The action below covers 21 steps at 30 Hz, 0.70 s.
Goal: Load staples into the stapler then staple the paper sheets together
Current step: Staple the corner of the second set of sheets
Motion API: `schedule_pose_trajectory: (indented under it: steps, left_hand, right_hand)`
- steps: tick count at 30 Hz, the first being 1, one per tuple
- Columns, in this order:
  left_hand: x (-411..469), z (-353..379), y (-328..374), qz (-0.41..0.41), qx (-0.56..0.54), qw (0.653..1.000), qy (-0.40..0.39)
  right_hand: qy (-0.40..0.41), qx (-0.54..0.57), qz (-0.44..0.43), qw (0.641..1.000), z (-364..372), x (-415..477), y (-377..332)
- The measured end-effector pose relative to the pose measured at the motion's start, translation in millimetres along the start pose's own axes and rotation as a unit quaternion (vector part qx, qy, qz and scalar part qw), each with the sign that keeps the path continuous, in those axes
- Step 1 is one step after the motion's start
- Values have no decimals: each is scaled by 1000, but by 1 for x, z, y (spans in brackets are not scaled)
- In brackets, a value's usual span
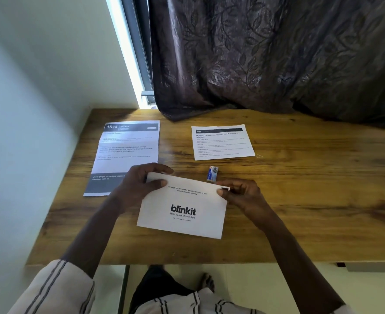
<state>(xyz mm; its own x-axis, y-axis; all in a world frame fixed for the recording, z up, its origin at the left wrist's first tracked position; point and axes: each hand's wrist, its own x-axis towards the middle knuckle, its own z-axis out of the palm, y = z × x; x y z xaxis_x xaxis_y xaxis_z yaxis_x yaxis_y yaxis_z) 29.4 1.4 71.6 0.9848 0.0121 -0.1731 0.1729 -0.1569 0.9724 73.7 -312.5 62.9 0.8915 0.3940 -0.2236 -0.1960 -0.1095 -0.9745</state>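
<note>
White paper sheets (182, 209) printed "blinkit" lie near the front middle of the wooden table (300, 200). My left hand (139, 184) pinches their top left corner, thumb on top. My right hand (241, 196) grips a small black stapler (225, 189) at the sheets' top right corner. Only the stapler's dark tip shows beside my thumb; the rest is hidden in my hand. A small blue and white staple box (212, 172) lies on the table just beyond the sheets' top edge, apart from both hands.
A long printed sheet headed "1574" (126, 150) lies at the left, partly under my left hand. Another printed sheet (223, 141) lies at the back right. A dark curtain (266, 64) hangs onto the table's far edge. A wall runs along the left.
</note>
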Motion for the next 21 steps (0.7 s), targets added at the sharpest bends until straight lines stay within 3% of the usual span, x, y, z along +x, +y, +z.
schedule_pose_trajectory:
  steps: [12, 21]
  left_hand:
    - [-6, 8, -9, 46, 55, 997, 42]
    - [0, 7, -25, 26, 108, 993, 50]
  right_hand:
    - [60, 20, -32, 997, -2, 0, 8]
    - [84, 22, 11, 996, -6, 1, 23]
